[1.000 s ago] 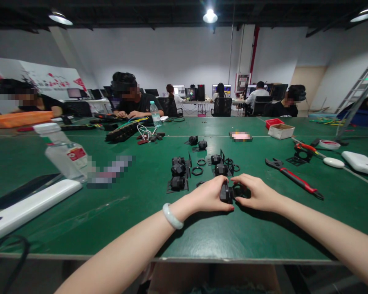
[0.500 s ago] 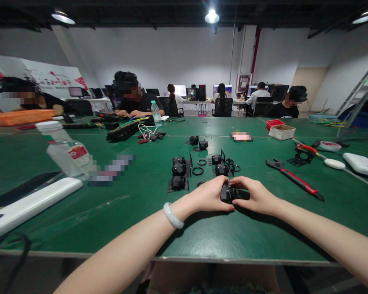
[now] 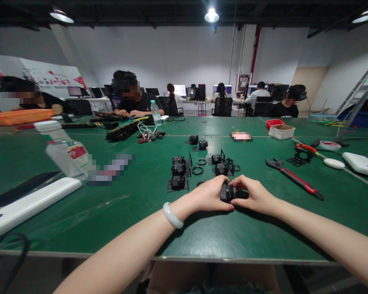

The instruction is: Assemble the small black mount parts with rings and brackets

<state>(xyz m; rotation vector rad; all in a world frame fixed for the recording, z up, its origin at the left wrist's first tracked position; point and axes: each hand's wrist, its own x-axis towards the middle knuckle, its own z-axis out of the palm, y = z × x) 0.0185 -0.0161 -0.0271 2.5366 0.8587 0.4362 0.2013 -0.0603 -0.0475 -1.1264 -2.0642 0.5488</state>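
My left hand (image 3: 207, 196) and my right hand (image 3: 255, 197) meet over the green table (image 3: 110, 208), both closed on one small black plastic part (image 3: 226, 192) held between their fingertips. The left wrist wears a pale bangle (image 3: 172, 216). Just beyond the hands lie several more black parts (image 3: 178, 171) and loose black rings (image 3: 198, 170), in two rows.
A red-handled wrench (image 3: 294, 179) lies to the right, a clear water bottle (image 3: 66, 153) and a white flat device (image 3: 27, 208) to the left. A white box (image 3: 281, 131) stands further back. Other people sit at the far side of the table.
My right hand's fingers have drawn in closer round the black part, against the left hand. Everything else has stayed put.
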